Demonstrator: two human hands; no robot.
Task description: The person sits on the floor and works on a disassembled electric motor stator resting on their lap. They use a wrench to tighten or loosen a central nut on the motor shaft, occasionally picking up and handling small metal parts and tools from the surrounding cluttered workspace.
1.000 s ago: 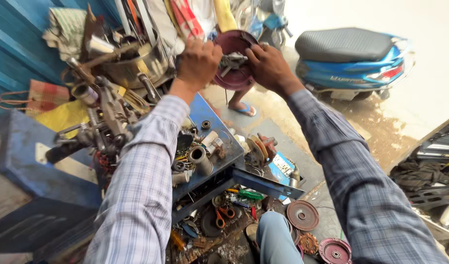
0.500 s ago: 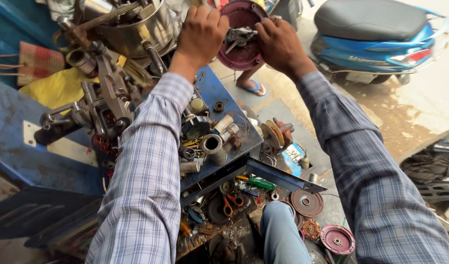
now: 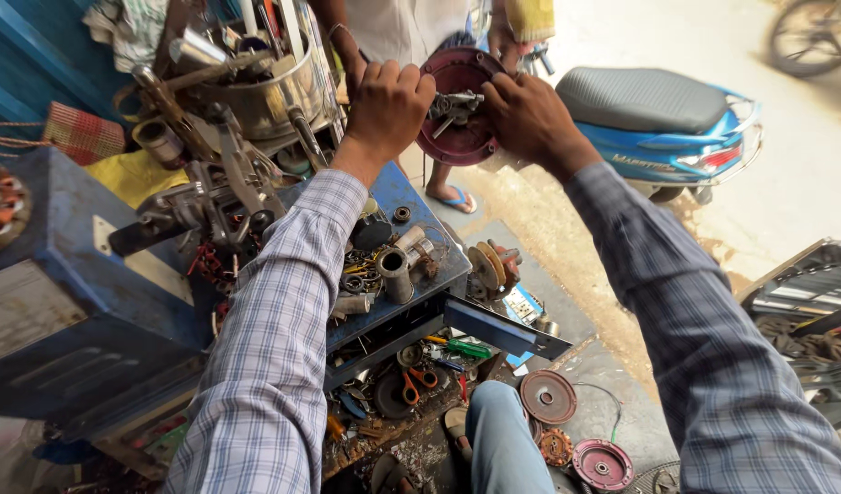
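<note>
Head view, looking down and forward over both arms. The left hand (image 3: 386, 102) is gripping the left edge of a round dark-red metal cover (image 3: 457, 114), fingers clenched around its rim. The right hand (image 3: 528, 114) is holding the cover's right side, fingers curled in toward a small metal fitting (image 3: 452, 102) that is sitting at the middle of the cover. The cover is being held up in the air, ahead of the cluttered blue desk (image 3: 420, 265) and above the pavement. Both sleeves are showing a blue-and-white check.

Behind the cover another person in a white shirt (image 3: 411, 27) is standing, one foot in a blue sandal (image 3: 455, 197) showing below the cover. A blue scooter (image 3: 663, 123) is parked just right of the hands.

On the desk, short metal tubes (image 3: 395, 274) and rings are lying near the left forearm. A steel pot (image 3: 265, 87) full of tools is sitting at the far left of the desk. Under the desk's edge, orange-handled scissors (image 3: 419, 382) and a green-handled screwdriver (image 3: 462, 348) are lying among scrap. On the ground by the person's knee (image 3: 503, 430), two more round covers are lying: a brown one (image 3: 549, 395) and a dark-red one (image 3: 603, 463), near each other but apart.
</note>
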